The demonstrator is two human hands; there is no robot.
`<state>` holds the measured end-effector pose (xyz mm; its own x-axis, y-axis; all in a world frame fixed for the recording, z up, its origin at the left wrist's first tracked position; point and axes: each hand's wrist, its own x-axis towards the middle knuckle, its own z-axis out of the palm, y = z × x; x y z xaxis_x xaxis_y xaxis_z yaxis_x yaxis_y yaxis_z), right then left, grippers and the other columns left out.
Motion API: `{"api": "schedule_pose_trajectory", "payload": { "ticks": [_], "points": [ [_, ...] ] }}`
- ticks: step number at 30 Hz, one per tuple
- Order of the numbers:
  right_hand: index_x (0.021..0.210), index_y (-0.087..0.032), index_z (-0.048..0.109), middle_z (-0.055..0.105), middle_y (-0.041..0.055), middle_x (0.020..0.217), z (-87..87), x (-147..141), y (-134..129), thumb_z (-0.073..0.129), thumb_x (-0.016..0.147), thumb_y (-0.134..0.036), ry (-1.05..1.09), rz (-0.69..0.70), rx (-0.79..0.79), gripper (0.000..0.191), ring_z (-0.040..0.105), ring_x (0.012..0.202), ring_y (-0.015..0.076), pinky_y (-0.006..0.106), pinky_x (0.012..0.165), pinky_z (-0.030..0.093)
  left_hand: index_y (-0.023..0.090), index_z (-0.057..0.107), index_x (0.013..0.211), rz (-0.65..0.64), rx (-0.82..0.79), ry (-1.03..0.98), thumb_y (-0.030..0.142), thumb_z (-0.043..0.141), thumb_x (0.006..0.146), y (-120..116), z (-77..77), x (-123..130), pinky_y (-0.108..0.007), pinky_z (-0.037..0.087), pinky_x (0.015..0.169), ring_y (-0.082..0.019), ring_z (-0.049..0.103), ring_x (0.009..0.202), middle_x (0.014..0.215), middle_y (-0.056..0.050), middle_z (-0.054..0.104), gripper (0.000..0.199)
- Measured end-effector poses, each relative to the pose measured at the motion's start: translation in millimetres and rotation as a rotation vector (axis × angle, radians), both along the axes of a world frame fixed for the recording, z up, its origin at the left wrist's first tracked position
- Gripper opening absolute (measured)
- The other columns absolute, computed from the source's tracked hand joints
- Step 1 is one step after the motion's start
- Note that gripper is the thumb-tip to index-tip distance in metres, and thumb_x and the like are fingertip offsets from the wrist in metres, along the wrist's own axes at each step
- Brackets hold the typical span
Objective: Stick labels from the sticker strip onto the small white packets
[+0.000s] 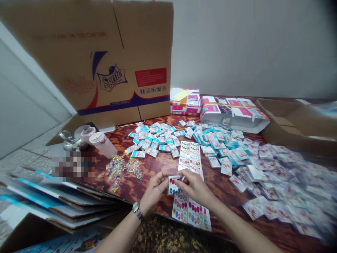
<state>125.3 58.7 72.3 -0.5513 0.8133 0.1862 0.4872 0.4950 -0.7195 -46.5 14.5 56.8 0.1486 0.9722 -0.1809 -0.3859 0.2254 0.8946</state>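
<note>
In front of me, my left hand [154, 192] and my right hand [197, 187] both pinch a small printed sheet [173, 189] with rows of red and blue ovals. My left thumb presses its left edge, while my right fingers close on its top right. Whether it is folded or several layers thick I cannot tell. Beneath and beyond my hands lie long sticker sheets [189, 158] printed with coloured ovals. Small clear bags of bright bits [122, 170] lie left of my left hand. Small white-and-blue boxes [155, 135] are heaped farther back.
More boxes [214, 142] and a spread of clear-wrapped packets [276, 186] cover the right side. A large Sprite carton [110, 91] stands at the back left, near a pale bottle [103, 144]. Pink-and-white packages [231, 107] and an open brown carton [295, 123] stand behind.
</note>
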Motion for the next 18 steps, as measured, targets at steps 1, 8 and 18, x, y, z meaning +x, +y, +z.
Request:
{"api": "schedule_pose_trajectory", "payload": {
  "ticks": [1,8,18],
  "points": [
    [0.089,-0.019,0.053,0.055,0.0018,0.076,-2.3,-1.1,-0.3,0.05,0.086,-0.026,-0.014,0.005,0.039,0.008,0.054,0.063,0.0139,0.023,0.057,0.043,0.016,0.057,0.098,0.0,-0.002,-0.016,0.032,0.06,0.079,-1.3,1.4,0.0,-0.024,0.046,0.066,-0.012,0.057,0.071,0.085,-0.003,0.062,0.025],
    [0.088,-0.019,0.057,0.059,0.0067,0.086,-25.3,1.9,-5.3,0.039,0.089,-0.014,-0.079,0.142,0.543,0.019,0.057,0.073,0.0138,0.023,0.065,0.046,0.014,0.058,0.09,0.018,-0.042,-0.107,0.034,0.057,0.081,-7.0,9.2,1.7,-0.025,0.046,0.071,-0.013,0.057,0.076,0.086,-0.004,0.06,0.021],
    [0.115,-0.019,0.049,0.061,0.008,0.098,-20.8,-8.8,-7.6,0.045,0.087,-0.026,0.039,0.192,-0.081,0.029,0.059,0.086,0.0179,0.027,0.07,0.048,0.014,0.055,0.084,0.093,0.142,0.375,0.023,0.063,0.074,-13.1,-15.7,-5.9,-0.024,0.047,0.071,-0.016,0.06,0.079,0.085,-0.005,0.063,0.016]
  ]
}}
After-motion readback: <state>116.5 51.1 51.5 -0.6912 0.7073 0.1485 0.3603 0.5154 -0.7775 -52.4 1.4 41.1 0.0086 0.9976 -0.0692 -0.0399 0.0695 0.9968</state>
